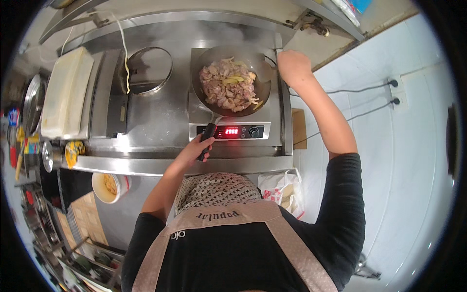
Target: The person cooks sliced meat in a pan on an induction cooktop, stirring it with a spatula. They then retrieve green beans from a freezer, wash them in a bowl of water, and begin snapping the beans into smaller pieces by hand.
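My left hand (196,149) is closed around the black handle (208,137) of a wok (265,95). The wok sits on an induction cooker (229,131) with a lit red display and a knob. Pieces of pale, partly browned meat (226,85) fill the wok, with some yellowish strips among them. Steam blurs the far rim. Past the wok's right side, my right hand (294,68) is curled into a fist, next to what looks like the broad blade of a metal wok spatula (263,69). The spatula's handle is hidden.
A round metal lid (150,71) covers a well in the steel counter (157,120). Left of it stands a pale plastic tub (65,95). Two cords run to wall sockets (397,93) at right. A white bucket (109,186) and a plastic bag (282,189) sit below the counter's front edge.
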`<state>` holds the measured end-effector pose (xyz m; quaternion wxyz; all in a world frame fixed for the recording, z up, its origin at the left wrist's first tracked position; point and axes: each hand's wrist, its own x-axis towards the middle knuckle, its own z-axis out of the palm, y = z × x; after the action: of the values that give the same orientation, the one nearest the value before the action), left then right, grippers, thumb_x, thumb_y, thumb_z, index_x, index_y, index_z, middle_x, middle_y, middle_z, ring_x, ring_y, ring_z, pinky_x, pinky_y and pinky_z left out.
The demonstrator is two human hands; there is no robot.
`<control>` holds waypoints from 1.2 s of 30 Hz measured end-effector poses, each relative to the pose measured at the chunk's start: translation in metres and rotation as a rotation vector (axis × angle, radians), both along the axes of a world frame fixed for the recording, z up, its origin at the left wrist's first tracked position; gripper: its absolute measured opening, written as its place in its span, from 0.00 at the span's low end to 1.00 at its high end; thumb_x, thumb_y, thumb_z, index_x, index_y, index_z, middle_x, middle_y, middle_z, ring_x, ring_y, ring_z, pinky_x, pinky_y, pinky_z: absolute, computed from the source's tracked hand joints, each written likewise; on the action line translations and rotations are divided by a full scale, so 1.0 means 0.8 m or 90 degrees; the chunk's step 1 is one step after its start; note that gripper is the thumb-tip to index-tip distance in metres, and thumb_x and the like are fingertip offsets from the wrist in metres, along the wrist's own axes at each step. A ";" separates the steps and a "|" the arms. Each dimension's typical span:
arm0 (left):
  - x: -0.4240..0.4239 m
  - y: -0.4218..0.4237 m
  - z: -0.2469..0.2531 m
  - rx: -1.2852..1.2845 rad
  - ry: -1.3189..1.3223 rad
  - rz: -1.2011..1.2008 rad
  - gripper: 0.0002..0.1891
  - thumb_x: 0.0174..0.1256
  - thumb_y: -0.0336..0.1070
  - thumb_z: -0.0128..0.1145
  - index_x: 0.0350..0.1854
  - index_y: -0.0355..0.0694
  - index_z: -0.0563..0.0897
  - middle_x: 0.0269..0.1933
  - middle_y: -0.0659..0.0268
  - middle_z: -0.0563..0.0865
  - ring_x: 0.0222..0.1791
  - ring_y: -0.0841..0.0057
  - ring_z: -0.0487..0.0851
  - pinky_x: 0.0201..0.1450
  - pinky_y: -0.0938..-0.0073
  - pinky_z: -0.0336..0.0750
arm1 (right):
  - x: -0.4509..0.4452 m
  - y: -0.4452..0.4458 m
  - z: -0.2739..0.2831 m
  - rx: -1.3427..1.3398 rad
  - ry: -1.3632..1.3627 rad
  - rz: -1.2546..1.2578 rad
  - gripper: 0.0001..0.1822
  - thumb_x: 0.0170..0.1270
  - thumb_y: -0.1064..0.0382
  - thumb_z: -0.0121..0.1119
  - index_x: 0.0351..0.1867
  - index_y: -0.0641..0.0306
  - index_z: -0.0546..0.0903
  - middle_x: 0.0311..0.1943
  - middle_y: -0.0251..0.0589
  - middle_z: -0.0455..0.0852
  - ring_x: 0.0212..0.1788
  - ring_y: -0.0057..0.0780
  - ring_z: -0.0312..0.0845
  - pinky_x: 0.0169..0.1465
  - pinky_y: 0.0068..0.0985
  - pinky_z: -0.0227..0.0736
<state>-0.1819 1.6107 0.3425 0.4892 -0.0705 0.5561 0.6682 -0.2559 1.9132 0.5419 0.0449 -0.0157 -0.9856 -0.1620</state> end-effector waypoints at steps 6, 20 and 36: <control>0.009 0.010 0.013 -0.005 -0.007 0.028 0.15 0.61 0.44 0.57 0.37 0.42 0.68 0.24 0.71 0.72 0.15 0.86 0.69 0.11 0.84 0.63 | -0.079 0.099 -0.039 -0.090 -0.225 -0.009 0.07 0.50 0.65 0.59 0.25 0.69 0.81 0.21 0.47 0.82 0.19 0.38 0.77 0.23 0.33 0.72; 0.007 0.008 0.014 0.023 -0.017 0.015 0.15 0.60 0.44 0.58 0.38 0.43 0.68 0.26 0.71 0.72 0.16 0.86 0.70 0.12 0.84 0.64 | 0.088 0.082 -0.224 -1.003 -0.268 -0.267 0.17 0.57 0.67 0.57 0.50 0.55 0.77 0.19 0.32 0.76 0.15 0.18 0.62 0.16 0.16 0.55; 0.008 0.000 0.017 0.041 -0.012 0.020 0.15 0.59 0.46 0.59 0.38 0.44 0.69 0.26 0.72 0.73 0.17 0.86 0.70 0.13 0.84 0.65 | 0.251 -0.002 -0.029 -0.190 -0.016 -0.011 0.23 0.48 0.73 0.52 0.50 0.56 0.78 0.26 0.49 0.78 0.24 0.44 0.77 0.27 0.36 0.74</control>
<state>-0.1755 1.6110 0.3561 0.4859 -0.0691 0.5285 0.6927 -0.0552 1.9120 0.5188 0.0283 -0.0286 -0.9991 -0.0141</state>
